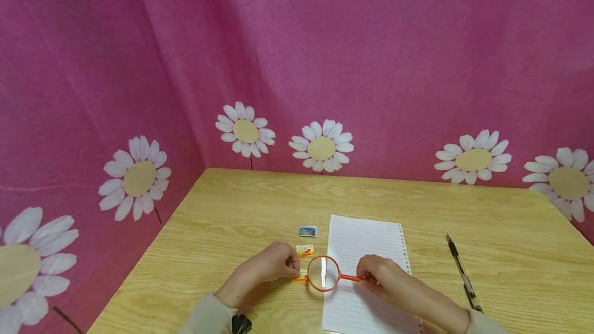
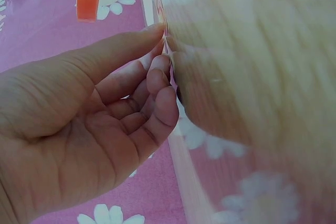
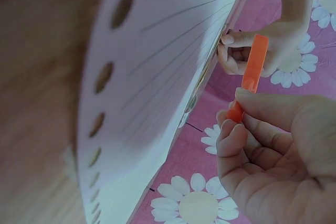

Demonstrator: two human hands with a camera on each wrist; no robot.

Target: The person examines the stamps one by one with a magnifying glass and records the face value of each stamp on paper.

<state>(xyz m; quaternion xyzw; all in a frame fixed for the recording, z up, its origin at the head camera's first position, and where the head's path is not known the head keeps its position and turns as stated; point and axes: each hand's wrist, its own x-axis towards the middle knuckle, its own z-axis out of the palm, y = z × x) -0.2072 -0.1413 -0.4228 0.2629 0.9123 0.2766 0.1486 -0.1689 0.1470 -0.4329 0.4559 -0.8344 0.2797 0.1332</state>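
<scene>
Right hand [image 1: 382,272]: thumb and curled fingers clamped on the handle of a red-orange magnifying glass [image 1: 324,273]. The handle runs leftward from the grip to the round lens. Seen from above, the lens straddles the left edge of the lined sheet [image 1: 364,241]; that edge shows through it as a white strip against wood.

Left hand [image 1: 276,262], opposite: thumb and fingertips together, pinching the left end of the lowest slip [image 1: 302,276], a small orange-and-yellow printed piece at the table surface. From above, the lens rim overlaps this slip's right end. Remaining fingers curl in loosely.

Just beyond that slip, a second yellow slip [image 1: 304,250] with red print; beyond it again, a blue-and-green slip [image 1: 308,231] with a white border. The three form a rough column left of the sheet. Punched holes line the sheet's right edge.

To the right of the paper, a black-and-clear pen [image 1: 460,267] lies slantwise on the pale wooden table [image 1: 232,210]. Behind and to the left hangs a magenta cloth [image 1: 371,66] printed with white daisies. Light-coloured sleeve [image 1: 209,316] at the left forearm.
</scene>
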